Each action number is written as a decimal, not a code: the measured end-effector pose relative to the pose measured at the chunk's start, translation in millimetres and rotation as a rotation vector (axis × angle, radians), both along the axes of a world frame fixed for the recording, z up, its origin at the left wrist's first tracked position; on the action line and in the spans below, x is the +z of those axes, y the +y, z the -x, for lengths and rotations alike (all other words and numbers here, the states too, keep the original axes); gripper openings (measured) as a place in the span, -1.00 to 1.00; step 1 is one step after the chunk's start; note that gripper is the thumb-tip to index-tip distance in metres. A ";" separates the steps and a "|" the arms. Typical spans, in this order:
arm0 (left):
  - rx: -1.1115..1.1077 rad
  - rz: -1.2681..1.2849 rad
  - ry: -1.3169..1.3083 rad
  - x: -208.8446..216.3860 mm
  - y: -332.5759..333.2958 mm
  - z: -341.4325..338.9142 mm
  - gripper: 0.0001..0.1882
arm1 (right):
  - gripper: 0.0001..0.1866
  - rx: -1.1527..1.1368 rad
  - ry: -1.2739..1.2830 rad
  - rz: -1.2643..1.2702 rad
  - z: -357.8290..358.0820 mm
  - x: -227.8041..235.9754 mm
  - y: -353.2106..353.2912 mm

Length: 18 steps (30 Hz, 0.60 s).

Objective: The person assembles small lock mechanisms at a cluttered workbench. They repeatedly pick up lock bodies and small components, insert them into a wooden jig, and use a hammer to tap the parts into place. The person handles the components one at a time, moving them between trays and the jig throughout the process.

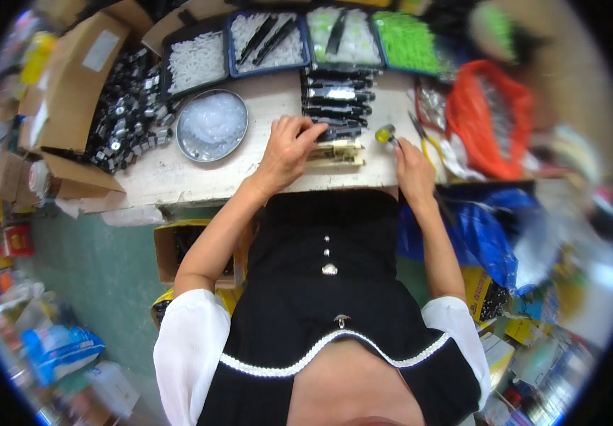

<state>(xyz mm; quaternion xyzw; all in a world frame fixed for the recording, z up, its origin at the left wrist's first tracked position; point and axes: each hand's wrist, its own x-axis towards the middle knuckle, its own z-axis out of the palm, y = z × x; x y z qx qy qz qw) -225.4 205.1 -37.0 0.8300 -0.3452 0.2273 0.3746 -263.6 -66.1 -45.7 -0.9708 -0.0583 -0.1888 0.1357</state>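
Observation:
My left hand (289, 153) is at the near end of a row of black plastic parts (335, 96), its thumb and fingers closed on the nearest black part (338, 133). Just below that part lies a beige block-like fixture (336, 154) near the table's front edge. To the right, my right hand (414, 174) is wrapped round the dark handle of a small mallet (385, 133). Its rounded yellow head points to the left, raised beside the row and apart from the parts. The fingertips of my left hand are partly hidden.
A round metal dish (181, 135) of whitish pieces stands left, beside a heap of black and silver parts (125, 113) spilling from a cardboard box (79, 92). Trays (231, 73) of white and green pieces line the back. Pliers (431, 145) and a red bag (462, 113) lie right.

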 end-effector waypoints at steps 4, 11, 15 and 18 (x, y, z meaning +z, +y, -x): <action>0.047 -0.041 -0.133 16.0 -15.1 -44.7 -0.60 | -0.75 -0.012 0.049 0.102 -5.3 -5.9 -5.5; 0.213 -0.222 -0.232 8.2 -42.3 -93.7 -0.79 | -0.74 0.053 -0.072 0.021 -32.8 9.9 2.3; 0.238 -0.011 -0.177 13.2 -32.7 -82.3 -0.81 | -0.78 0.143 -0.193 -0.024 -73.1 41.7 34.6; 0.341 0.100 -0.098 9.7 6.9 -62.3 -0.83 | -0.79 0.275 -0.254 -0.053 -112.2 61.0 81.0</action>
